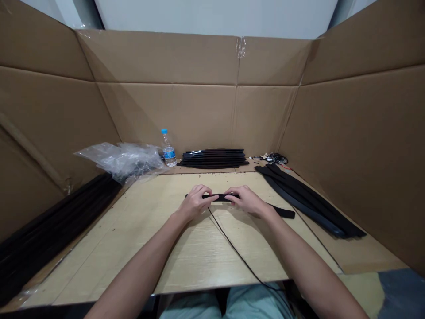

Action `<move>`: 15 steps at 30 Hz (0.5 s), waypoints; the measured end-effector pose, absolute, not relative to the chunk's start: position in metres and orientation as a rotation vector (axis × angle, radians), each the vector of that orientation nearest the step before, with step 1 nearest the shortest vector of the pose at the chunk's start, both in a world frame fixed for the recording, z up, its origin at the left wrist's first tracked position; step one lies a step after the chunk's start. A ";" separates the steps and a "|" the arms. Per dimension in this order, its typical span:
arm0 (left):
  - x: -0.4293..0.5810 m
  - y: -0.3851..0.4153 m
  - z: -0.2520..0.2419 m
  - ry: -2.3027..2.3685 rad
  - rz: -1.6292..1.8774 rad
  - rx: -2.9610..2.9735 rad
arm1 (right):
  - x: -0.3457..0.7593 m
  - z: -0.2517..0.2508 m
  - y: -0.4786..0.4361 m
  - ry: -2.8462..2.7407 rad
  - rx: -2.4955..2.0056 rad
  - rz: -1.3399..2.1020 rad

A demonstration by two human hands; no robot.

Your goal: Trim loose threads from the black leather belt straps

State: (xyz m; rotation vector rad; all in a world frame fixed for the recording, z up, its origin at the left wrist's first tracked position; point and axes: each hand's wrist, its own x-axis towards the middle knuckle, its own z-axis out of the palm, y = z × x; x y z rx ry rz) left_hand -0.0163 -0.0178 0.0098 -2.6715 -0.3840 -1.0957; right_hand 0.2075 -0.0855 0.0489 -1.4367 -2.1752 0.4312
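Observation:
A long, narrow black strip [221, 198] lies crosswise over the middle of the board, and its right end reaches past my right wrist. My left hand [195, 204] pinches it between thumb and fingers toward its left part. Close by on the right, my right hand [246, 199] grips the same strip, leaving a short stretch showing between the thumbs. From beneath my left fingertips a thin black cord [234, 246] runs down over the front edge toward my lap. Where the cord begins is hidden by the hand.
Stacked glossy black strips [214, 158] lie at the back, beside a water bottle [169, 153]. Crumpled clear plastic [128, 159] rests over long black pieces [63, 221] on the left. More black strips [305, 199] and tangled wires [277, 158] are at right. Cardboard walls [166, 106] enclose the board.

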 end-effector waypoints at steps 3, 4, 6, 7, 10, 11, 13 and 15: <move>-0.016 -0.019 0.008 -0.367 -1.053 -2.676 | 0.209 0.050 -0.086 -2.167 -1.424 0.517; -0.016 -0.019 0.007 -0.367 -1.040 -2.678 | 0.210 0.050 -0.087 -2.162 -1.425 0.548; -0.015 -0.020 0.005 -0.373 -1.018 -2.685 | 0.211 0.049 -0.087 -2.146 -1.438 0.606; -0.015 -0.020 0.003 -0.380 -1.010 -2.690 | 0.212 0.048 -0.087 -2.136 -1.449 0.632; -0.015 -0.020 0.001 -0.396 -0.992 -2.713 | 0.214 0.045 -0.085 -2.104 -1.491 0.691; -0.015 -0.019 0.000 -0.399 -0.988 -2.722 | 0.214 0.044 -0.084 -2.098 -1.503 0.706; -0.015 -0.019 0.000 -0.403 -0.982 -2.740 | 0.214 0.043 -0.084 -2.092 -1.514 0.731; -0.015 -0.019 -0.001 -0.414 -0.977 -2.759 | 0.214 0.044 -0.084 -2.095 -1.513 0.739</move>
